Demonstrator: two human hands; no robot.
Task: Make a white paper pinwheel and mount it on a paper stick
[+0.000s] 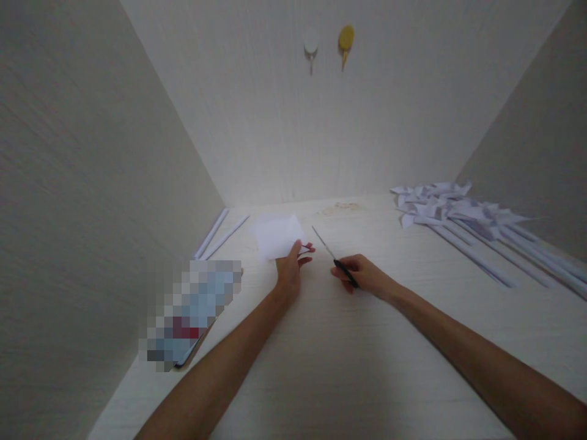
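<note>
Near the middle of the table, my left hand (pixel 292 264) pinches the lower right corner of a square sheet of white paper (pixel 277 235) between thumb and fingers. The sheet lies to the left of the fingertips, low over the tabletop. My right hand (pixel 355 273) is closed round the black handle of a pair of scissors (pixel 326 244). Their thin metal blades point up and left, apart from the paper. I see the scissors nearly edge-on, and the fingers hide part of the handle.
Several white paper pinwheels (pixel 440 205) with rolled sticks lie piled at the right. Two rolled paper sticks (pixel 224 237) lie at the left wall. A blurred-out flat device (pixel 195 315) is nearer me. Two hooks, white (pixel 310 41) and yellow (pixel 346 38), are on the back wall.
</note>
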